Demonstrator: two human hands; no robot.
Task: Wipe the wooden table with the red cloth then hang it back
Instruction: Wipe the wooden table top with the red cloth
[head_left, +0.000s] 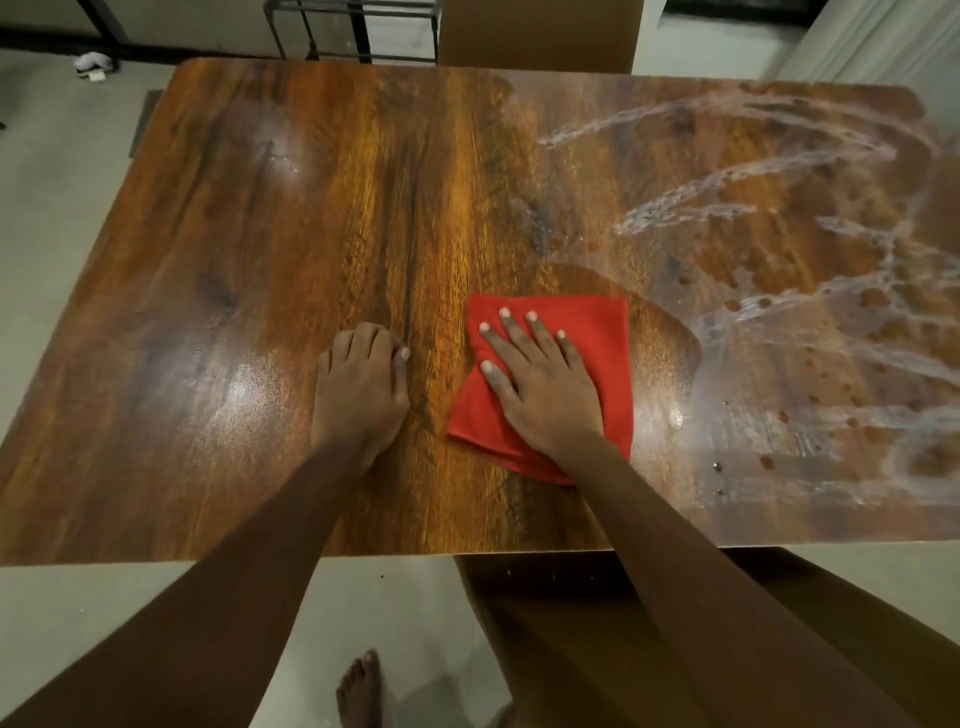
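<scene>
The red cloth lies folded flat on the wooden tabletop, near its front edge and a little right of the middle. The right hand presses down on it palm-first, fingers spread wide and straight, so the cloth is pinned under the hand rather than gripped; red fabric shows beyond the fingertips, to the right of the hand, and under the wrist. Just left of the cloth, apart from it, the left hand rests on bare wood with its fingers curled loosely under and nothing in them. The left half of the tabletop looks glossy and clean, with soft glare patches. The right half carries whitish, soapy-looking streaks sweeping in arcs, with small round droplets among them, and a clear curved patch surrounds the cloth where the film gives way to plain wood. No container stands on the tabletop. Beyond the far edge a brown chair back and a dark metal frame stand on the pale floor. Below the near edge a bare foot is on the floor.
</scene>
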